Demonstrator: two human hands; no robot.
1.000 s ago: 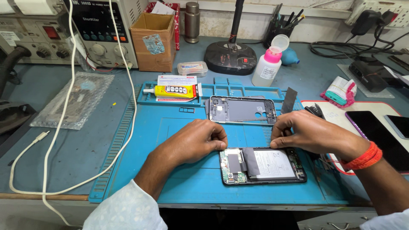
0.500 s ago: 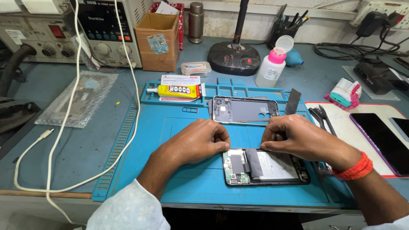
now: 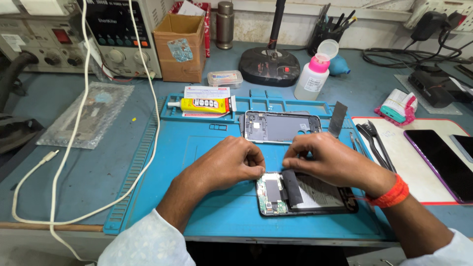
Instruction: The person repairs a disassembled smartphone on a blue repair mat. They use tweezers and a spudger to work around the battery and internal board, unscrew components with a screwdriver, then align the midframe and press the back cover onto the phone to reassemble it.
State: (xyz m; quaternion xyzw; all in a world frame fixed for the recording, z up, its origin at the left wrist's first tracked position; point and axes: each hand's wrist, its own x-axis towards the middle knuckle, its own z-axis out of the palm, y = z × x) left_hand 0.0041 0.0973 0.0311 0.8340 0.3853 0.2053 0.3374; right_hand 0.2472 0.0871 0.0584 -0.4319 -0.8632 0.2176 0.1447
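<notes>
Opened phone lies on a blue mat on the surface, both hands pinching at its top edge: left hand and right hand. A rear phone frame sits just behind.

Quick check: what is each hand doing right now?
Left hand: fingers curled, fingertips on the top edge of the opened phone; grip unclear.
Right hand: fingers bent down onto the same phone; grip unclear.
</notes>
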